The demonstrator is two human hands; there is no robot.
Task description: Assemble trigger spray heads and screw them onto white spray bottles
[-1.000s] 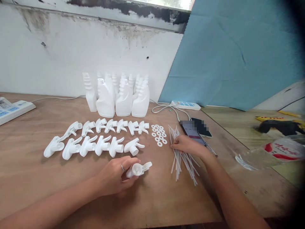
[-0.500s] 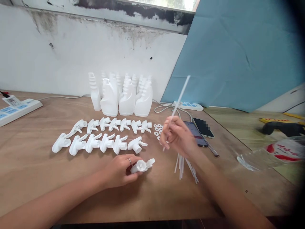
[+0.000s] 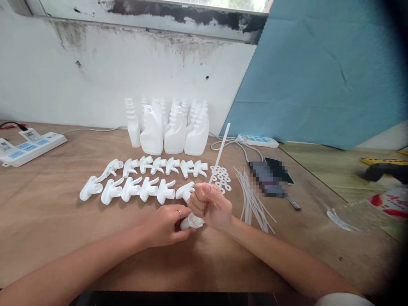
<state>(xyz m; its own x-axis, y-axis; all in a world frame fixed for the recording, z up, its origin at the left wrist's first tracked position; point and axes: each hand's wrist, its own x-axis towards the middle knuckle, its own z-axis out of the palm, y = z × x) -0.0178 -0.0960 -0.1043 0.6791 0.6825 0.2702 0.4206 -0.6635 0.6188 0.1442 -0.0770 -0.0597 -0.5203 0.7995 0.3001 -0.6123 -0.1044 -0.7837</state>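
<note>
On our desk (image 3: 134,270), spray tops (image 3: 130,190) lie in two rows, probably so each is easy to grasp. Our left hand (image 3: 167,223), half curled, grips another top (image 3: 188,222) between thumb and fingers, seemingly to steady it. Our right hand (image 3: 213,207), a tight fist just beside that top, holds a straw (image 3: 221,148) slanting upward, lower end hidden. Rings (image 3: 222,177) lie beyond, more straws (image 3: 251,204) to the right, likely kept within reach.

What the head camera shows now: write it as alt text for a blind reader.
A person's left hand holds a white trigger spray head while the right hand , close beside it, grips a slanting white tube. On the wooden table are two rows of spray heads, white rings and loose tubes, with white bottles standing near the wall.
</note>
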